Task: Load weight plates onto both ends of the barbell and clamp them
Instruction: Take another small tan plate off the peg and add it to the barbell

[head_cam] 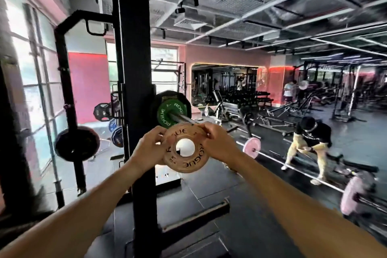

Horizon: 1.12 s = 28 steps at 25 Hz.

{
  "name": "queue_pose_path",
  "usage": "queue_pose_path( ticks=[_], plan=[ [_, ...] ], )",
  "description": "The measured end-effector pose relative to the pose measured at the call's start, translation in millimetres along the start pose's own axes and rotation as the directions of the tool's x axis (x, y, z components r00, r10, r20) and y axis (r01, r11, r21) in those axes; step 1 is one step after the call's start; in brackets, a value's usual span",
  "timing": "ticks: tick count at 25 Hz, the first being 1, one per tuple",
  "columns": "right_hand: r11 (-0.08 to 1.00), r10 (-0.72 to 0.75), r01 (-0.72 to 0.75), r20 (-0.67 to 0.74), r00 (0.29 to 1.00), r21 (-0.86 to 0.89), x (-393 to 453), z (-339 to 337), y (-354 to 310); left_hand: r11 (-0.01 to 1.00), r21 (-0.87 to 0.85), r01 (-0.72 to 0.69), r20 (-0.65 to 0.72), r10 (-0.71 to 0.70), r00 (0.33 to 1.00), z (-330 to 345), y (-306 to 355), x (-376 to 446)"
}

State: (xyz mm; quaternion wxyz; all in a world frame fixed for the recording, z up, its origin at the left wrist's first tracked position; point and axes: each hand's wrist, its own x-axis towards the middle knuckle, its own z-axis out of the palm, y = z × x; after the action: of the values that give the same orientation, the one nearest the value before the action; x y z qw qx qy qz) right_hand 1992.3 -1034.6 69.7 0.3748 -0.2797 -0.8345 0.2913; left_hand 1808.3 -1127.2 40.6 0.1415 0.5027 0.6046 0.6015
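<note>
Both forearms reach forward from the bottom corners, bare and nearly straight, converging on a small tan plate (pixel 186 151) held up at chest height; the left hand (pixel 149 148) takes the plate's left edge, its grip curled round the rim with the thumb lying over the front face; the right hand (pixel 217 145) takes the upper right edge, its grip pinching the rim between thumb and bent fingers, knuckles turned toward the viewer; the plate faces the camera, slightly tilted, its lettering readable and its centre hole showing pale. Just behind and above the plate the bare steel sleeve of the barbell (pixel 181 119) points toward it; the plate's hole is not yet on the sleeve, sitting just in front of and below its tip. Further up the sleeve a green plate (pixel 170 113) sits against a larger black plate (pixel 184 100), beside the black rack upright (pixel 138 90). Off to the right, well apart, a person in a black top (pixel 312 138) bends over a floor bar carrying pink plates (pixel 252 147).
</note>
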Motion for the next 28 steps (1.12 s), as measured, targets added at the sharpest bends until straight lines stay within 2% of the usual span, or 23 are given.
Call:
queue_pose_path(
  ticks=[3,10,14,19,24,28],
  plan=[
    [0.998,-0.036,0.038,-0.045,0.998,0.042,16,-37,33,0.999,-0.012,-0.033,-0.055,0.032,0.998,46,15,12],
    [0.989,-0.056,0.052,0.026,0.998,0.141,36,-57,84,0.990,0.136,-0.030,-0.132,0.048,0.990,91,14,26],
    [0.984,-0.105,0.098,0.042,0.994,0.149,51,-55,102,0.966,0.252,-0.061,-0.159,0.104,0.982,96,6,37],
    [0.975,-0.143,0.132,0.052,0.988,0.179,72,-46,116,0.964,0.247,-0.096,-0.184,0.144,0.972,94,-4,52],
    [0.976,-0.148,0.140,0.038,0.988,0.166,106,-28,129,0.952,0.303,-0.042,-0.271,0.128,0.954,90,-26,85],
    [0.986,-0.133,0.130,0.016,0.991,0.102,142,-9,146,0.884,0.468,-0.001,-0.352,0.187,0.917,85,-43,120]
  ],
)
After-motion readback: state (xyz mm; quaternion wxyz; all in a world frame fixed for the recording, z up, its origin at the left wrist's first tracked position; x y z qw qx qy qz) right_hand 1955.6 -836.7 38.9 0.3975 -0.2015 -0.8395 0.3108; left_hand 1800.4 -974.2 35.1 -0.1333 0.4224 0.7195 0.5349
